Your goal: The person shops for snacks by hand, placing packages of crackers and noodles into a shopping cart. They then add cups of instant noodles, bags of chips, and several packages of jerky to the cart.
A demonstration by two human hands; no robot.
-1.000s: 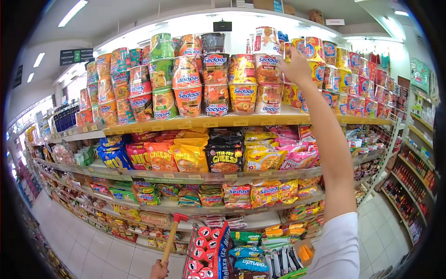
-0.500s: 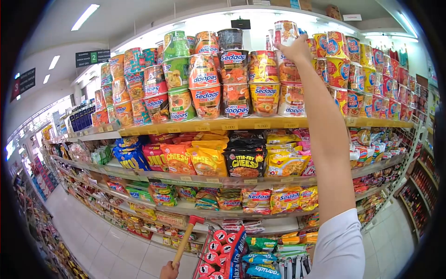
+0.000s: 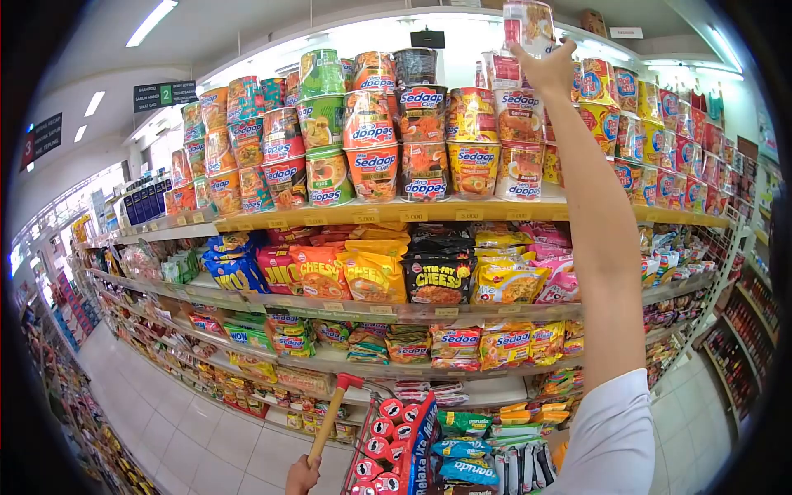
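My right hand (image 3: 551,73) is raised high, its fingers closed on a white instant noodle cup (image 3: 528,26). That cup is above the column of stacked noodle cups (image 3: 521,115) on the top shelf; whether it clears the cups behind it is hard to tell. Low in the view, my left hand (image 3: 303,476) wraps round the tan handle (image 3: 329,421) of a shopping cart. Inside the cart are red-lidded tubes (image 3: 381,427), a blue-and-red pack (image 3: 423,445) and several blue Garuda bags (image 3: 466,470).
Rows of noodle cups (image 3: 371,120) stand stacked on the yellow-edged top shelf (image 3: 396,214). Bagged noodles (image 3: 437,279) fill the shelves below. A tiled floor aisle (image 3: 206,437) runs at left, and more shelving (image 3: 747,330) stands at far right.
My right hand has moved up with the noodle cup, lifting it off the stack. My left hand stays on the cart handle, and the view has shifted slightly.
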